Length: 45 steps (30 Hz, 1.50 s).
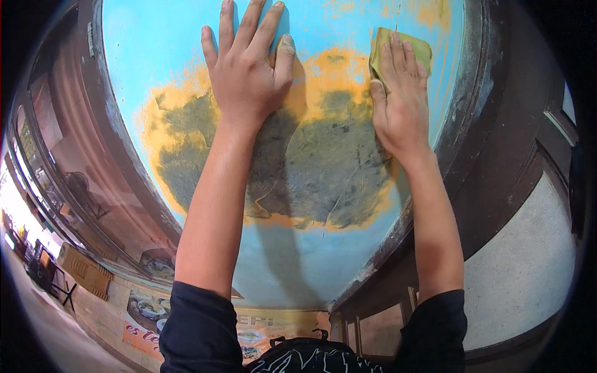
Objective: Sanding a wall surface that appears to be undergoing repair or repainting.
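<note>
My left hand (249, 78) rests flat on a light blue painted panel (155, 46) near its top, with fingers spread and nothing in it. Under the fingers of my right hand (401, 115), a folded yellow-green sheet that looks like sandpaper (423, 51) is pressed against the panel's upper right. The thumb lies along the sheet's lower left edge. Between my forearms spreads a large dark grey patch (336, 165) with uneven, flaky edges. Orange shows around it and in scraped streaks at the upper right. My left hand and forearm cast a shadow across the patch.
A dark wooden frame (479, 81) borders the panel, with scuffed paint along its edge. Dark woodwork with a pale panel (522, 261) stands at right. To the left are glossy brown window frames, a tan plastic chair (84, 271) and a printed banner (143, 320).
</note>
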Tool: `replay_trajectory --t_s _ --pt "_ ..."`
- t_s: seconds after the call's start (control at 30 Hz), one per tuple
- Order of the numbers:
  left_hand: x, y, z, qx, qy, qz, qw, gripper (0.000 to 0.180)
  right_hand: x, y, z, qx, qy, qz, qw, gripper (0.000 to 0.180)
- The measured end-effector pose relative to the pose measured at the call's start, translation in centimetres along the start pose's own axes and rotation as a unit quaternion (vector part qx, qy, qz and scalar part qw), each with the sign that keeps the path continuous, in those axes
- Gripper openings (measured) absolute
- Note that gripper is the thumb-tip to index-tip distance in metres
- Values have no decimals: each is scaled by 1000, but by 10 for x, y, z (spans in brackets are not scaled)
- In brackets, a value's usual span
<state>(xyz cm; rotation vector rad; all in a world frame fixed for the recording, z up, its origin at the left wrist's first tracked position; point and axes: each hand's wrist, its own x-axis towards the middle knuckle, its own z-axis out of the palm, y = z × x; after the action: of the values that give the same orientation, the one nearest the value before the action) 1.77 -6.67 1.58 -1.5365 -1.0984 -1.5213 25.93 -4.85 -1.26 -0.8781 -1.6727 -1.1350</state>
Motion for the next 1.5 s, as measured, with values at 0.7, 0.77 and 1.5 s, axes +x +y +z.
replay_trajectory --t_s 0.7,0.77,1.5 --pt "-5 7 7 -16 17 0 1000 54 29 40 -11 27 61 -58 996 53" --pt "-7 5 6 -10 26 10 1000 54 15 37 -5 27 45 -35 998 57" --pt "-9 8 -3 0 25 1 1000 54 -34 40 -9 60 59 -18 996 53"
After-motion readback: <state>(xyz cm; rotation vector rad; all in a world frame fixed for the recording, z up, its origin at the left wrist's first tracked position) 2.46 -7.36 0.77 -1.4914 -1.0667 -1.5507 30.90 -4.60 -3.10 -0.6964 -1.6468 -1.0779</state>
